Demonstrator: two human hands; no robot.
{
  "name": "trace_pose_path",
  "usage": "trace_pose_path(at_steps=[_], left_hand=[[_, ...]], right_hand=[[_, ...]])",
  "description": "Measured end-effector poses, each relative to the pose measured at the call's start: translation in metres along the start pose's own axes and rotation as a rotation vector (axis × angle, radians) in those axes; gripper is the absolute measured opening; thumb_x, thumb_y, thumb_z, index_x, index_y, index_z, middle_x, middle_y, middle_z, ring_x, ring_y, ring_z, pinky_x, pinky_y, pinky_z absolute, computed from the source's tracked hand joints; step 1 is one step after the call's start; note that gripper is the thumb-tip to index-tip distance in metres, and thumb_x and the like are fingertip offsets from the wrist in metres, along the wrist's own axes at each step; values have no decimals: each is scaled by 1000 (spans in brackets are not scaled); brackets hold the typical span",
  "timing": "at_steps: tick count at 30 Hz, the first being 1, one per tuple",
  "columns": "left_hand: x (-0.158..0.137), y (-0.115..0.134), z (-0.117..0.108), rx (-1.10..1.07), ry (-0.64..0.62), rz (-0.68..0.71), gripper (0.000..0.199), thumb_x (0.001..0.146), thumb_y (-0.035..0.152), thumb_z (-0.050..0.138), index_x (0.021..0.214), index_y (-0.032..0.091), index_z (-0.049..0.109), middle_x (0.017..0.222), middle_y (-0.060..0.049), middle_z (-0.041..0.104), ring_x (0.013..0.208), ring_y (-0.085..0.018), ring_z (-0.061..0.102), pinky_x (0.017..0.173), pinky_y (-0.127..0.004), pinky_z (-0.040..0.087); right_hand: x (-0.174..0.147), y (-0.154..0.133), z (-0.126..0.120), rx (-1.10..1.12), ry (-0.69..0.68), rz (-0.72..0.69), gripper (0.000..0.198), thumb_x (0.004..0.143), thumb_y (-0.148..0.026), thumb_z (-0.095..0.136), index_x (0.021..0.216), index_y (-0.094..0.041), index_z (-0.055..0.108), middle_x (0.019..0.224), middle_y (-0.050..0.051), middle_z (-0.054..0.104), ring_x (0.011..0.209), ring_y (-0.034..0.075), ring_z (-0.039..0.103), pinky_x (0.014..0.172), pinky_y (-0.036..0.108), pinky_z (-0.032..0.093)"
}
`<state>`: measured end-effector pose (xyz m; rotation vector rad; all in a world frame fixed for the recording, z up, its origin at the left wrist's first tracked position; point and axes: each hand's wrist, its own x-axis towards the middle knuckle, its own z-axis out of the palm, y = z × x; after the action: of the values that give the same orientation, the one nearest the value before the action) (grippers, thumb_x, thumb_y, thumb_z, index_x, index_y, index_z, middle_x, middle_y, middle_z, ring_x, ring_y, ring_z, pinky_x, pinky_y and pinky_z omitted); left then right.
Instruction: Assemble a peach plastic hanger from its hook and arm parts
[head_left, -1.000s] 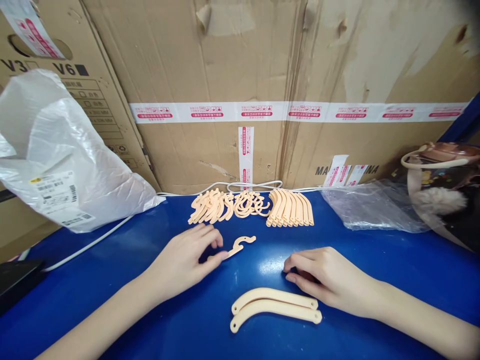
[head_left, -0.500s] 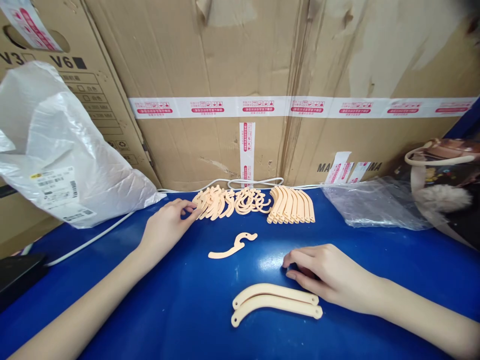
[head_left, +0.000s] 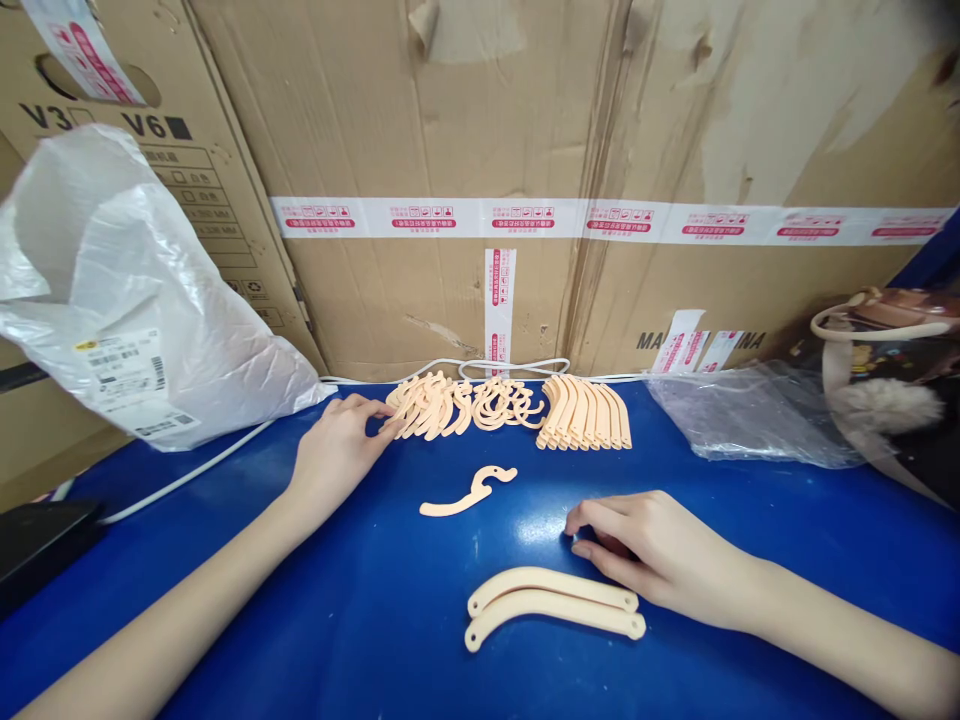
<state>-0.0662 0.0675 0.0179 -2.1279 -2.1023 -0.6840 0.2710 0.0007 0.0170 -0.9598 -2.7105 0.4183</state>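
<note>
Left hand fingertips pinching the hook-piece row — right hand curled, empty, beside two curved strips.

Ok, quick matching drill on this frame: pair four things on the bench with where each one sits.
Things:
1. left hand
2. right hand
3. single hook piece
4. two curved arms

Places:
A. alone on the blue table, between the two hands
B. fingertips at the left end of the row of hook pieces by the cardboard box
C. nearest the camera, side by side
D. flat on the table, just above the right ends of the curved arms

Pairs: 1-B, 2-D, 3-A, 4-C
</note>
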Motion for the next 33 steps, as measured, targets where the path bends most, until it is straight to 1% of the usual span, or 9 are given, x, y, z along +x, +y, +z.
trace_pose_path(at_steps=[3, 10, 14, 19, 22, 25, 28, 31, 33], left_hand=[[1, -3, 1, -52, -4, -32, 29, 83, 44, 51, 91, 24, 70, 98, -4, 67, 97, -27, 58, 74, -32, 42], [6, -10, 7, -275, 1, -220, 27, 75, 45, 56, 82, 24, 72, 78, -1, 73, 75, -24, 67, 58, -28, 43], [11, -9, 6, -482, 42, -279, 31, 71, 45, 58, 83, 19, 72, 83, -4, 75, 80, -25, 69, 69, -28, 50], [5, 13, -10, -705, 76, -298, 36, 69, 45, 60, 87, 17, 73, 97, -6, 75, 96, -26, 66, 83, -30, 51], [-12, 33, -23, -796, -7, -280, 38, 68, 49, 65, 91, 20, 74, 101, -5, 74, 97, -27, 66, 79, -32, 52], [-34, 51, -33, -857, -131, -253, 34, 66, 49, 69, 87, 23, 76, 92, -3, 76, 90, -26, 67, 74, -32, 51], [-51, 62, -36, -754, -232, -53, 24, 69, 47, 66, 76, 26, 74, 81, 0, 75, 79, -24, 66, 71, -33, 49], [-60, 64, -35, -450, -225, 268, 16, 77, 37, 59, 70, 27, 69, 73, 3, 70, 72, -19, 62, 72, -34, 42], [-63, 63, -33, -248, -207, 431, 15, 80, 29, 55, 69, 25, 65, 73, 4, 68, 71, -18, 60, 71, -35, 38]], right_hand=[[0, 0, 0, -7, 10, -6, 16, 97, -26, 39, 98, -21, 55, 80, 1, 63, 65, 13, 58, 60, 24, 39], [0, 1, 0, -6, 6, 3, 14, 97, -25, 40, 97, -22, 54, 80, -1, 63, 64, 12, 56, 59, 23, 38], [2, 2, 1, -2, -2, 7, 14, 97, -25, 40, 98, -22, 54, 80, -1, 62, 65, 12, 56, 59, 23, 38], [2, 2, 1, 7, -1, 10, 15, 97, -25, 40, 99, -21, 55, 81, 0, 63, 65, 12, 57, 60, 24, 39], [0, 1, 0, 11, 1, 12, 16, 97, -26, 39, 99, -21, 55, 82, 1, 64, 66, 13, 57, 60, 24, 39], [0, 1, 0, 13, 4, 15, 16, 97, -25, 40, 100, -21, 55, 81, 1, 64, 66, 13, 58, 60, 24, 39], [0, 1, 0, 21, 13, 16, 15, 97, -24, 40, 99, -21, 55, 81, 1, 64, 65, 12, 58, 60, 23, 39], [0, 1, -1, 19, 14, 23, 15, 97, -25, 41, 99, -21, 55, 80, 0, 64, 64, 12, 57, 59, 23, 39], [0, 1, -1, 18, 18, 21, 15, 97, -25, 41, 99, -21, 56, 80, 0, 64, 63, 12, 57, 58, 22, 38]])
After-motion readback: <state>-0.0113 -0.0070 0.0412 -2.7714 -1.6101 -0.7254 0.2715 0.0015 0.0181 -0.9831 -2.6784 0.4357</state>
